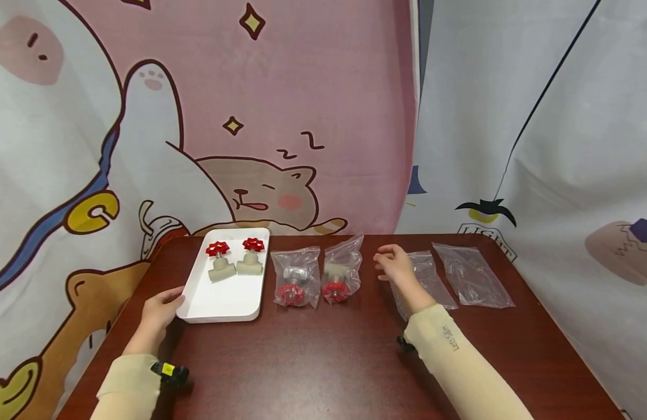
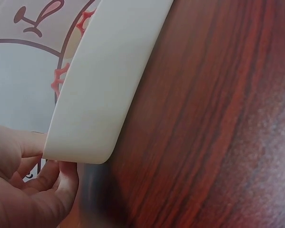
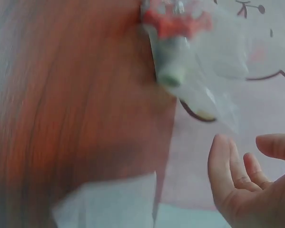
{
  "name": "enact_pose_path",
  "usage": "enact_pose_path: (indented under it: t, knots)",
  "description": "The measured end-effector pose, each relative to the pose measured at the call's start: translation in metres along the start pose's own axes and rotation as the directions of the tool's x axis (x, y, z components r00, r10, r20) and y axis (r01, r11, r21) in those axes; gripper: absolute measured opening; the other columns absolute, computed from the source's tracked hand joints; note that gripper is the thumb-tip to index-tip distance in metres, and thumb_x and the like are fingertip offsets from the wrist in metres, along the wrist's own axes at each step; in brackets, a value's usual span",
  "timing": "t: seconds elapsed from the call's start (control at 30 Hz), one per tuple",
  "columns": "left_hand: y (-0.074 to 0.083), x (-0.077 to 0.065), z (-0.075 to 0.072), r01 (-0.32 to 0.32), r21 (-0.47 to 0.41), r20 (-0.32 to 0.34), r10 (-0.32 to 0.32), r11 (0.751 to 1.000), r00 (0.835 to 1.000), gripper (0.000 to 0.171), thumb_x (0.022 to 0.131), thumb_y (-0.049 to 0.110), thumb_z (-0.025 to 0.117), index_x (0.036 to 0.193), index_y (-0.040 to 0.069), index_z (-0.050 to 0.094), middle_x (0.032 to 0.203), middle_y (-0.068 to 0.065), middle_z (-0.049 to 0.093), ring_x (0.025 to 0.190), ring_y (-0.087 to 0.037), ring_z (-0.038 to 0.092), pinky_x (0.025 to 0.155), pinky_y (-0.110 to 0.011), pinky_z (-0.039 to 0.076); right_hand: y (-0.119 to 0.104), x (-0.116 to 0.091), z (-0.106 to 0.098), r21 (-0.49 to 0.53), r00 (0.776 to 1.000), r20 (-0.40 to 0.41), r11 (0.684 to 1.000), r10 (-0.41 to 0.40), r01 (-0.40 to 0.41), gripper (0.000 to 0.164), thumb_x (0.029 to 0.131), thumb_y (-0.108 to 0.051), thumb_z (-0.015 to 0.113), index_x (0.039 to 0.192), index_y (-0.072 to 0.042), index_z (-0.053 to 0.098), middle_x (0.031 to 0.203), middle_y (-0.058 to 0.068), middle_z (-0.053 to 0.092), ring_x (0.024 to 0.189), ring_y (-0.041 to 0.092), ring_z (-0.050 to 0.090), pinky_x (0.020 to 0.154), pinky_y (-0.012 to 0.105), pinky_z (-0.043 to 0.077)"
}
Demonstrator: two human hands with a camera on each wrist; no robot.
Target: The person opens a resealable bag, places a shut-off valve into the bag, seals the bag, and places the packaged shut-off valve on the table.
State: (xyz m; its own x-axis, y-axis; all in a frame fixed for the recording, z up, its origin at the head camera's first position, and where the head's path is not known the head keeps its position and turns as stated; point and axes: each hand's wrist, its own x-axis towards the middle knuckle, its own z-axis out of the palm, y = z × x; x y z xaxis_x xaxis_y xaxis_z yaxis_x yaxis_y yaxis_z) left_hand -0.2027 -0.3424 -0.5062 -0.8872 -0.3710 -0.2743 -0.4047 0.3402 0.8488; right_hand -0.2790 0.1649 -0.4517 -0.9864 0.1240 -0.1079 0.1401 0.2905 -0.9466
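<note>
My left hand pinches the near left corner of a white tray; the left wrist view shows my thumb and fingers at the tray's wall. Inside the tray stand two beige valves, a left valve and a right valve, with red handwheels. My right hand hovers with nothing in it, fingers slightly bent. It is between a bagged valve on its left and a flat clear plastic bag partly hidden by the arm.
Another bagged valve lies beside the tray, its red handwheel toward me. A second flat plastic bag lies at the right of the brown table. A printed curtain hangs behind the far edge.
</note>
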Motion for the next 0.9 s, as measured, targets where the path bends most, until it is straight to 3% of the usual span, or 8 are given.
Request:
enact_pose_path:
  t: [0.07,0.17,0.27,0.6,0.9]
  knots:
    - [0.000,0.000,0.000,0.000,0.001,0.001,0.000,1.000,1.000,0.048,0.098,0.023,0.048,0.138,-0.005,0.042,0.145,-0.032,0.029,0.132,-0.046,0.030,0.107,-0.057,0.029,0.001,-0.001,-0.012,-0.116,0.999,-0.017,0.992,-0.045,0.042,0.031,0.093,-0.012,0.054,0.120,0.003,0.050,0.112,0.023,0.063,0.079,0.015,0.062,0.058,0.023,0.051]
    - [0.001,0.000,-0.001,0.002,-0.001,0.002,-0.002,1.000,1.000,0.049,0.098,0.023,0.048,0.138,-0.005,0.042,0.145,-0.032,0.029,0.132,-0.046,0.030,0.107,-0.057,0.029,0.006,-0.001,-0.030,-0.280,0.992,-0.062,0.956,-0.110,0.089,0.031,0.091,-0.014,0.056,0.118,0.001,0.053,0.115,0.024,0.062,0.096,0.030,0.062,0.066,0.026,0.048]
    - [0.001,0.000,-0.002,0.014,-0.002,0.003,-0.014,1.000,1.000,0.049,0.098,0.023,0.048,0.138,-0.004,0.041,0.145,-0.032,0.029,0.132,-0.045,0.030,0.107,-0.057,0.029,0.013,0.001,-0.047,-0.371,0.983,-0.111,0.924,-0.149,0.098,0.031,0.088,-0.013,0.057,0.116,0.001,0.055,0.114,0.022,0.062,0.102,0.035,0.060,0.074,0.031,0.046]
    - [0.002,0.000,-0.002,0.012,-0.006,-0.001,-0.012,1.000,1.000,0.049,0.098,0.023,0.049,0.138,-0.004,0.042,0.146,-0.031,0.029,0.132,-0.045,0.030,0.108,-0.057,0.028,0.036,0.002,-0.090,-0.427,0.989,-0.140,0.904,-0.049,-0.016,0.045,0.090,-0.016,0.053,0.130,0.006,0.046,0.124,0.029,0.052,0.114,0.041,0.048,0.095,0.051,0.040]
    - [-0.001,0.000,-0.001,0.015,0.001,0.006,-0.015,1.000,1.000,0.050,0.098,0.026,0.049,0.139,-0.002,0.041,0.146,-0.031,0.028,0.132,-0.045,0.030,0.107,-0.057,0.028,0.054,0.003,-0.102,-0.552,0.993,-0.113,0.832,-0.017,-0.049,0.048,0.089,-0.020,0.051,0.125,0.013,0.047,0.119,0.033,0.053,0.112,0.047,0.048,0.095,0.053,0.040]
